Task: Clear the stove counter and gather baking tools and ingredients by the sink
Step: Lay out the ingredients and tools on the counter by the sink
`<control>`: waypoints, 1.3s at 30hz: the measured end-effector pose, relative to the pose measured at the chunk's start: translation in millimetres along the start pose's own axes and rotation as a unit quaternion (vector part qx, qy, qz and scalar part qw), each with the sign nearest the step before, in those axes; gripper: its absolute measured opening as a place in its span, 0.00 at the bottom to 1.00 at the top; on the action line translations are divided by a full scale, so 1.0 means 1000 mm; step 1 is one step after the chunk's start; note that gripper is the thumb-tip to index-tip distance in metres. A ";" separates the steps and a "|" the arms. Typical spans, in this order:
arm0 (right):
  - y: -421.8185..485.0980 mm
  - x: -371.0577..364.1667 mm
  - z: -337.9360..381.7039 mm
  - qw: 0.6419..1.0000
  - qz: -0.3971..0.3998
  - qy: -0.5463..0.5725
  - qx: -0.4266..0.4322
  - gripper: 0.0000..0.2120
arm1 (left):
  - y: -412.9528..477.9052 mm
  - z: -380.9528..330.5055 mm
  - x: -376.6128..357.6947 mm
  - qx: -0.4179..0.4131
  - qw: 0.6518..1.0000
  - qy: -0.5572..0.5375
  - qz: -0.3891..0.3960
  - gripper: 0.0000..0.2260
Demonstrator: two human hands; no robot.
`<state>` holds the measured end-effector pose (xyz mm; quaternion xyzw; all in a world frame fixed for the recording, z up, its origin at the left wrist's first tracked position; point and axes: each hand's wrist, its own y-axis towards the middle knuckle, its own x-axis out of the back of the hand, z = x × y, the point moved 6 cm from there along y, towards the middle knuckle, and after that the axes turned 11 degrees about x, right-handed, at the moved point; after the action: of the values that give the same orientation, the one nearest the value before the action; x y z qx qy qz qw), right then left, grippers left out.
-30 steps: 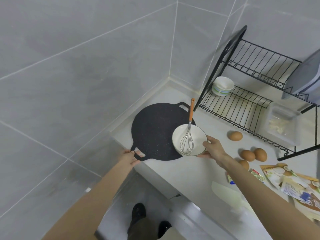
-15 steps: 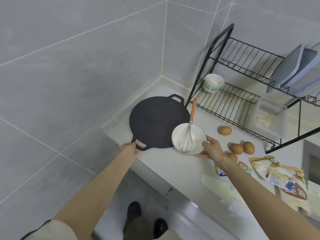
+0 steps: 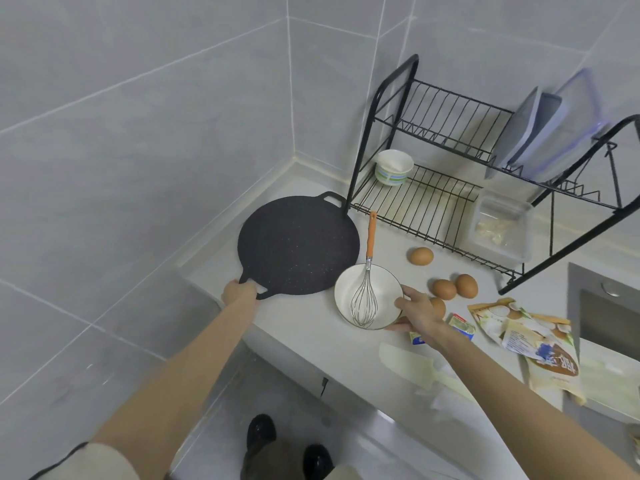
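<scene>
Between the two sets of fingers: one pan handle, one bowl rim.

Left fingers curled round the near loop handle of the flat black pan, set on the surface in the wall corner, probably for sliding or steadying. Right fingers pinching the rim of the white bowl just beside the pan, whisk leaning inside, likely carried together. Beyond the right fingers, eggs and packets near the dish rack, seemingly the gathering spot.

Head camera looks steeply down onto the corner counter
</scene>
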<state>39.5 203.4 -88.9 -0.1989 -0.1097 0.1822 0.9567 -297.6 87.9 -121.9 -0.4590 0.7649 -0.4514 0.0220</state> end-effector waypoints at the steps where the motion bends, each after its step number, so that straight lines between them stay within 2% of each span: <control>1: -0.002 0.000 -0.001 1.000 0.004 0.002 0.000 0.20 | -0.006 0.000 -0.002 0.000 1.000 0.004 -0.001 0.13; 6: -0.010 -0.004 -0.004 1.000 0.015 0.009 -0.005 0.19 | -0.036 0.000 -0.008 -0.044 0.996 0.080 -0.011 0.18; 8: -0.014 -0.004 -0.005 1.000 0.015 0.009 -0.005 0.19 | -0.051 0.004 -0.012 -0.062 0.995 0.079 -0.001 0.21; 12: -0.019 -0.006 -0.008 1.000 0.006 0.005 0.001 0.19 | -0.075 0.016 -0.032 -0.056 0.995 0.013 0.087 0.21; 17: -0.022 -0.006 -0.009 0.999 0.028 0.001 -0.032 0.16 | -0.100 0.027 -0.061 -0.017 0.978 0.047 0.201 0.18; 19: -0.021 -0.001 -0.004 0.996 0.041 -0.077 -0.036 0.12 | -0.111 0.031 -0.072 0.009 0.964 0.065 0.257 0.18; 22: -0.013 0.002 0.014 0.968 0.045 -0.249 0.005 0.09 | -0.123 0.036 -0.086 0.043 0.926 0.121 0.354 0.19; 24: -0.008 0.002 0.026 0.951 0.037 -0.307 0.029 0.07 | -0.129 0.037 -0.093 0.038 0.891 0.148 0.427 0.18; 26: -0.006 0.004 0.030 0.945 0.024 -0.326 0.027 0.08 | -0.126 0.034 -0.100 0.016 0.877 0.137 0.460 0.18; 29: -0.005 0.009 0.023 0.965 0.007 -0.263 -0.019 0.10 | -0.113 0.022 -0.106 -0.009 0.895 0.122 0.430 0.16; 32: -0.005 0.012 0.011 0.990 -0.015 -0.115 -0.080 0.08 | -0.105 0.001 -0.113 -0.032 0.910 0.105 0.399 0.13; 35: 0.004 0.018 0.004 0.993 -0.064 -0.029 -0.098 0.09 | -0.106 -0.020 -0.127 -0.045 0.912 0.082 0.400 0.11; 39: 0.017 0.023 0.005 0.988 -0.115 0.002 -0.100 0.05 | -0.116 -0.041 -0.150 -0.083 0.898 0.095 0.422 0.15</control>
<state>54.1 229.0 -88.3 -0.2800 -0.1471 0.0589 0.9468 -150.2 203.5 -72.0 -0.0481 0.9198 -0.3766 0.0993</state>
